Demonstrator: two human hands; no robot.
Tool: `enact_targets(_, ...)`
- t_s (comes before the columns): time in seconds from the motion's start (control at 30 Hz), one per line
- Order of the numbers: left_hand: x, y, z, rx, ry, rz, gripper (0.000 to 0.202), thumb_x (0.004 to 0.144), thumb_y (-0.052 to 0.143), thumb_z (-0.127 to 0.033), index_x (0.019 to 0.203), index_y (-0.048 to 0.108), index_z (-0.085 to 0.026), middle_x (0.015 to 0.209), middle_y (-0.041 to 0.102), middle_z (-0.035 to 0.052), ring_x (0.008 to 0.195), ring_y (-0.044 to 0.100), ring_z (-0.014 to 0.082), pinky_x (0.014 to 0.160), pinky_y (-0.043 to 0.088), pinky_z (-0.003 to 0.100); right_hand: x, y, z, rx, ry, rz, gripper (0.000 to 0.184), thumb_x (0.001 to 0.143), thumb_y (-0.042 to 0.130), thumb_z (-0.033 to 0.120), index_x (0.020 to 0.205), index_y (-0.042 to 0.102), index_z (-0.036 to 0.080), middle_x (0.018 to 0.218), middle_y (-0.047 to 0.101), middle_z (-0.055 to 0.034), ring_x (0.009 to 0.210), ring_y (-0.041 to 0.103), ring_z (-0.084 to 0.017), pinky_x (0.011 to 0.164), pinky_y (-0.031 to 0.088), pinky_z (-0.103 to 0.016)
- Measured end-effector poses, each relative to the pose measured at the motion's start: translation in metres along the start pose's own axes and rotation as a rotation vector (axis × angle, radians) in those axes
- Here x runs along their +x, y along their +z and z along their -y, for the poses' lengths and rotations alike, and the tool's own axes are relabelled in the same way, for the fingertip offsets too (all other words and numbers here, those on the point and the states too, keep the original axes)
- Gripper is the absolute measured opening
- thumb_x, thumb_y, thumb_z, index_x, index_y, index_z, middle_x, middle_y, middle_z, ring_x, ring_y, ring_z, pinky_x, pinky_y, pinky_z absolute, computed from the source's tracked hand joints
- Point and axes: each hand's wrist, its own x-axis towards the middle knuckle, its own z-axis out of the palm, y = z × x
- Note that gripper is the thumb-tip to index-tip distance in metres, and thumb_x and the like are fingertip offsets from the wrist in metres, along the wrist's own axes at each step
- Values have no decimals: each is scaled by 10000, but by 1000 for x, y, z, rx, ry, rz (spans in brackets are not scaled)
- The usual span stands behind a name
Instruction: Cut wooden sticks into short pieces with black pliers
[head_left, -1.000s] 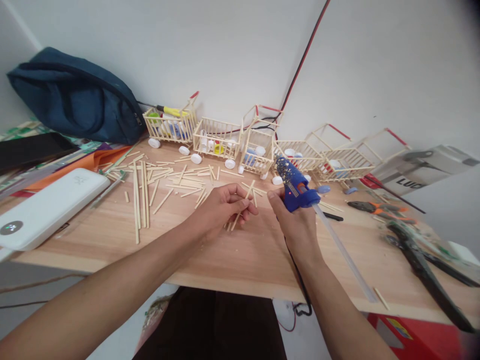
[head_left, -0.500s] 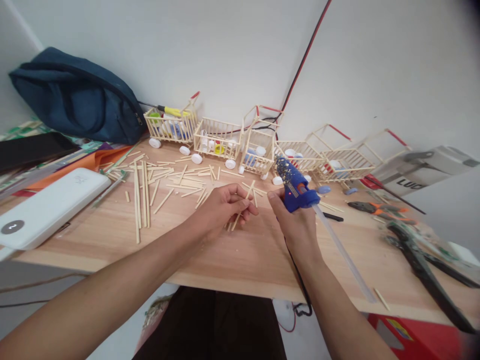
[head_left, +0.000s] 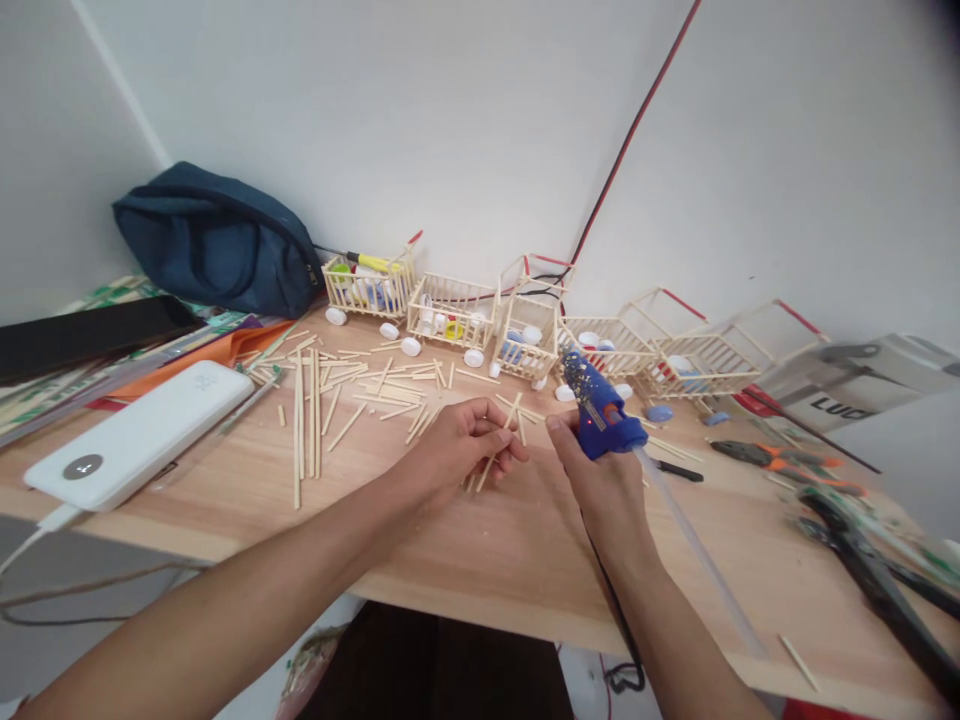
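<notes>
My left hand [head_left: 459,447] pinches a thin wooden stick [head_left: 504,438] just above the wooden tabletop [head_left: 480,540], fingers curled round it. A few more short sticks lie under that hand. My right hand [head_left: 600,480] grips a blue hot glue gun [head_left: 598,407], nozzle pointing away toward the wall. A clear glue stick [head_left: 694,545] juts out of the gun's back toward me. The two hands are a few centimetres apart.
Several stick-built carts [head_left: 480,315] with white wheels line the wall. Loose sticks [head_left: 352,385] are scattered at left centre. A white power bank [head_left: 142,432], a dark blue bag [head_left: 217,240], pliers [head_left: 772,460] and black cutters [head_left: 877,580] also lie on the table.
The camera has shifted so the whole scene sits lower and further right in view. Both hands keep the same grip and pose.
</notes>
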Motion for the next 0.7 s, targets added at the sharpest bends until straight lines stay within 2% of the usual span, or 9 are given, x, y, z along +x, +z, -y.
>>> enact_targets(0.2,-1,1,-1,-13,-11,-6,228,752,705,-260,789,513,-142,733,682,58,510,569,79,491,440,188,0,2,-1,-5,16,-12,273,727,620,459,757,594,189,617,512,18,573,472,-150,566,369,-297)
enact_targets(0.4,-1,1,-2,0,-11,-14,132,792,631,-184,791,508,-139,733,680,63,512,565,79,495,442,188,-2,2,1,-1,26,-35,276,714,631,445,772,615,176,658,554,11,606,505,-149,605,394,-294)
enact_targets(0.7,0,1,0,-13,-9,-10,213,749,702,-248,790,521,-142,705,668,40,508,561,82,490,443,195,0,4,1,82,-15,-40,247,684,623,435,720,578,194,667,563,2,645,532,-169,632,414,-308)
